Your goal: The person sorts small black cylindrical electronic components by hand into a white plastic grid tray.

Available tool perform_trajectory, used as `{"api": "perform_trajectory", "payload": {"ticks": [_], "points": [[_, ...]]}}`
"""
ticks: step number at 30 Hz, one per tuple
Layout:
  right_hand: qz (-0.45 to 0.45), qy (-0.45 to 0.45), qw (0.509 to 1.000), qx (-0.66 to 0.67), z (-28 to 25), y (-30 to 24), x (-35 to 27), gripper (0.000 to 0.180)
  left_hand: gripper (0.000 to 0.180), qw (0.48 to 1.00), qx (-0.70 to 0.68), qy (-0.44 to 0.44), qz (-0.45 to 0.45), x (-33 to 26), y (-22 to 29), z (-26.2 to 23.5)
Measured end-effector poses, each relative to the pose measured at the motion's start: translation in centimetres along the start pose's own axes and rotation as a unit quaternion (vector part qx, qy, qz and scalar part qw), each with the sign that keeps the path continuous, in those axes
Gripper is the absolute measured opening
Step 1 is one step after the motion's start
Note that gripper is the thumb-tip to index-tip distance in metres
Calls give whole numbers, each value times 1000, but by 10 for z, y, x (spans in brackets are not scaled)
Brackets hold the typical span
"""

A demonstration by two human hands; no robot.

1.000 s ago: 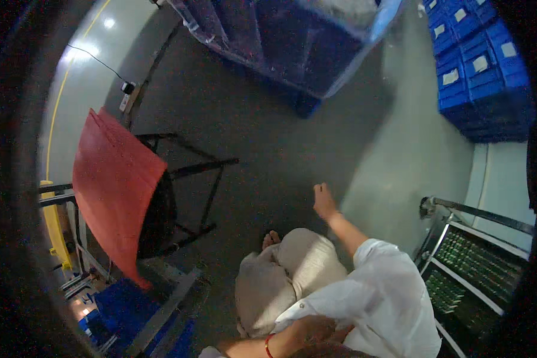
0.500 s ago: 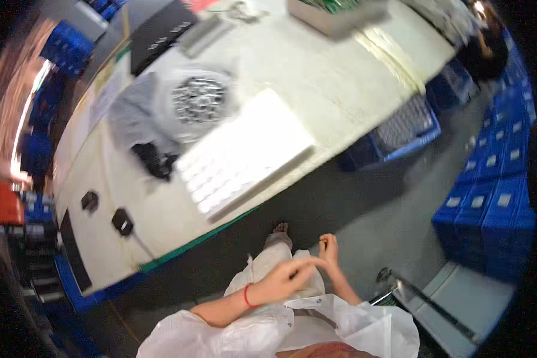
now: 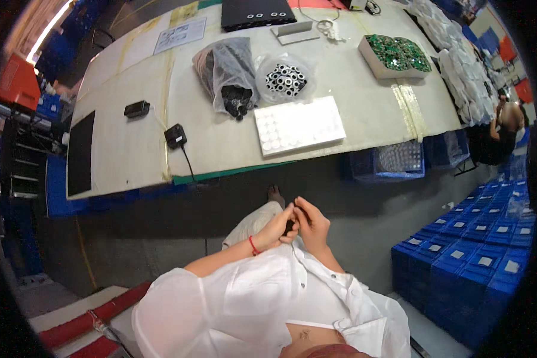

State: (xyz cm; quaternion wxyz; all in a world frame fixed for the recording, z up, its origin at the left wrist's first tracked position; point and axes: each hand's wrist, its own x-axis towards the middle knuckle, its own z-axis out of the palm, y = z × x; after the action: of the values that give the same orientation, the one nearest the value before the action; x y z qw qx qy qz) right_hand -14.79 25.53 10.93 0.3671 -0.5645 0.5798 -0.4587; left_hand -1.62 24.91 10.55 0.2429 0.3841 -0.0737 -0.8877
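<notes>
My left hand point(image 3: 274, 229), with a red cord at its wrist, is closed around a small black part point(image 3: 289, 227) that shows only partly between the fingers. Close against it, my right hand point(image 3: 314, 225) has its fingers curled and pinched together; whatever they hold is hidden. Both hands are in front of my shirt, short of the table edge. On the table, a white tray point(image 3: 300, 125) with rows of round white pieces lies nearest to them. Behind it are a clear bag of silver-and-black ring-shaped parts point(image 3: 285, 80) and a plastic bag of black pieces point(image 3: 232, 71).
A box of green circuit boards point(image 3: 395, 56) stands at the table's far right. Two black adapters point(image 3: 175, 136) and a black mat point(image 3: 81, 156) lie on the left. Blue crates point(image 3: 459, 244) are stacked at right, and a blue bin point(image 3: 394, 161) sits under the table. Another person point(image 3: 500, 134) is at far right.
My two hands have come together and sit farther forward. The view has turned, so the table now runs more nearly straight across.
</notes>
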Motion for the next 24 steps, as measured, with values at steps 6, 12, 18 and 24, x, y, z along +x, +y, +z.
{"api": "perform_trajectory", "payload": {"ticks": [6, 12, 18, 24], "points": [[-234, -102, 960, -110, 1, -10, 59, 45, 38, 994, 22, 17, 106, 12, 48, 6], [-30, -230, 973, 2, 2, -17, 119, 53, 35, 989, 51, 16, 140, 41, 97, -6], [-17, -160, 982, -97, 33, 25, 181, 24, 37, 969, -11, 121, 215, 69, 142, -40], [-149, -249, 941, -173, 80, 41, 205, 21, 39, 928, -52, 195, 313, 56, 164, -65]]}}
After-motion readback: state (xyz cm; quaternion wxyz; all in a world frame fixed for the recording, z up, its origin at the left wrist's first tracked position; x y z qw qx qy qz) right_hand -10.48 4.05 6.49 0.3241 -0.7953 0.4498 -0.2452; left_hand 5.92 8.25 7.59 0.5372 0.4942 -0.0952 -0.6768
